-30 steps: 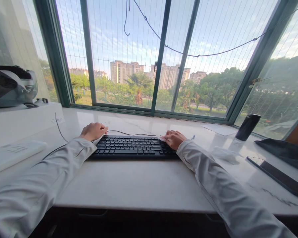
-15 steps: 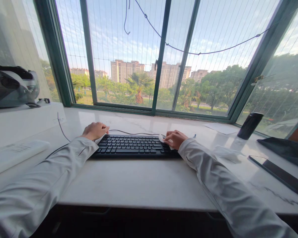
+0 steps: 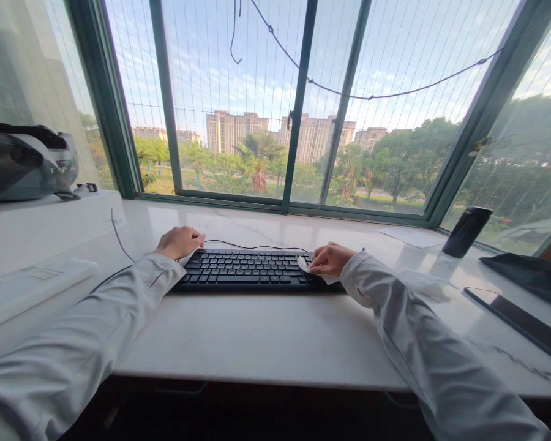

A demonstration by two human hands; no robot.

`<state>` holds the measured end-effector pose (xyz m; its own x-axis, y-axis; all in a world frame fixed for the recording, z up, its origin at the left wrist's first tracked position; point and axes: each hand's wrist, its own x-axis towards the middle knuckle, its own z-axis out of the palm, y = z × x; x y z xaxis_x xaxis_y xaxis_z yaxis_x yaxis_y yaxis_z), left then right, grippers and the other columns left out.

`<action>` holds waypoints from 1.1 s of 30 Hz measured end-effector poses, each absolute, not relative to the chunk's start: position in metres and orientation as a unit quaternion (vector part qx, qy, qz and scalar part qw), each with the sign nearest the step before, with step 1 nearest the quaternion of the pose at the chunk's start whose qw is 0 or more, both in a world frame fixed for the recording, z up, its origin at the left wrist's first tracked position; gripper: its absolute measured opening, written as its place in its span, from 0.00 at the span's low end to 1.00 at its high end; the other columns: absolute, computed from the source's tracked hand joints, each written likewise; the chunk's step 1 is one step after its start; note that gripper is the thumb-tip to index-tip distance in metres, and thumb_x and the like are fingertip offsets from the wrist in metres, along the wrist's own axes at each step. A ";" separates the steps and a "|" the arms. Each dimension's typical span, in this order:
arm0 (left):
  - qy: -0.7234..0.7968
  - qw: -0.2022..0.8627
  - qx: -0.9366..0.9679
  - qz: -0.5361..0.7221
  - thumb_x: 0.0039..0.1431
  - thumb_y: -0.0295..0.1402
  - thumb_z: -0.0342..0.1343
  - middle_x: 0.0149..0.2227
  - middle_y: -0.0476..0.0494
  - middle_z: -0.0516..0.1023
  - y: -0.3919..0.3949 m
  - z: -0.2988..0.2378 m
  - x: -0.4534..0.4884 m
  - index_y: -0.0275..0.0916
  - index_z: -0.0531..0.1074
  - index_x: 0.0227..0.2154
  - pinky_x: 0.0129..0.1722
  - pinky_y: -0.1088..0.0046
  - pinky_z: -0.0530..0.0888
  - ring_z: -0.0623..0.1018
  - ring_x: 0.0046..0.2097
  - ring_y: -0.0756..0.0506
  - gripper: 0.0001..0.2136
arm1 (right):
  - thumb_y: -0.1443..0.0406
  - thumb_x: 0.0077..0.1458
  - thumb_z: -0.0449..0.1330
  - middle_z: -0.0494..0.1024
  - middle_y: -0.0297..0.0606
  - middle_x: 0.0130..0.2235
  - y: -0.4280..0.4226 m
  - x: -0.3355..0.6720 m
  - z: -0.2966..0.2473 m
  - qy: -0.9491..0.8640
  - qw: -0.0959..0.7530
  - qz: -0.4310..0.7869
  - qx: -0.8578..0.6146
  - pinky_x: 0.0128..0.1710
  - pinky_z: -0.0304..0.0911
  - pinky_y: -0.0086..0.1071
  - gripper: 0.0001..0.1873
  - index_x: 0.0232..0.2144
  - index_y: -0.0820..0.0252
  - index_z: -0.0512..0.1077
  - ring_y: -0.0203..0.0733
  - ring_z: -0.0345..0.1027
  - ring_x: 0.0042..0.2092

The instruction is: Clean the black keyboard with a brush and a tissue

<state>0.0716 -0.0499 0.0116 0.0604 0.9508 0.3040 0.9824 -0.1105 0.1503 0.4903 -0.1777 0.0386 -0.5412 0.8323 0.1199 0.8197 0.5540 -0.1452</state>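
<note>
A black keyboard (image 3: 252,267) lies flat on the white marbled countertop (image 3: 257,337). My left hand (image 3: 178,242) is at its left end, fingers curled in against the upper left corner; the fingertips are partly hidden. A bit of white shows below that hand by the keys. Over the right part of the keyboard, my right hand (image 3: 331,260) pinches a white tissue (image 3: 304,264), which touches the keys at the number pad. Part of the tissue is hidden under the fingers.
Left stand a white box (image 3: 73,217) with a dark glossy device (image 3: 22,162) on it and a white power strip (image 3: 37,288). Right are crumpled clear plastic (image 3: 427,285), a black cylinder (image 3: 467,231), a phone (image 3: 518,321), dark cloth (image 3: 528,278) and paper (image 3: 411,236). A window lies behind.
My right hand has slid slightly to the right with the tissue, off the keys it covered before. My left hand stays at the keyboard's left end. The view has shifted a little.
</note>
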 end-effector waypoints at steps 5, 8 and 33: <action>-0.667 0.050 -0.725 -0.163 0.51 0.50 0.44 0.35 0.43 0.80 -0.048 0.011 0.071 0.47 0.80 0.30 0.36 0.71 0.69 0.76 0.40 0.39 0.21 | 0.55 0.52 0.59 0.77 0.36 0.30 -0.178 0.492 0.039 -0.870 0.126 0.054 -0.474 0.29 0.57 0.27 0.16 0.33 0.58 0.81 0.33 0.64 0.27; -0.669 0.050 -0.725 -0.157 0.51 0.51 0.44 0.35 0.43 0.80 -0.048 0.011 0.071 0.47 0.80 0.30 0.37 0.71 0.69 0.76 0.40 0.39 0.22 | 0.57 0.54 0.57 0.76 0.38 0.31 -0.173 0.490 0.034 -0.828 0.203 -0.037 -0.521 0.33 0.58 0.27 0.15 0.35 0.58 0.81 0.34 0.66 0.30; -0.664 0.050 -0.729 -0.157 0.52 0.50 0.43 0.35 0.44 0.80 -0.050 0.012 0.071 0.48 0.80 0.30 0.36 0.71 0.68 0.76 0.40 0.39 0.21 | 0.50 0.48 0.60 0.70 0.32 0.24 -0.174 0.512 0.042 -0.879 0.069 0.111 -0.458 0.26 0.54 0.26 0.18 0.34 0.54 0.81 0.31 0.58 0.24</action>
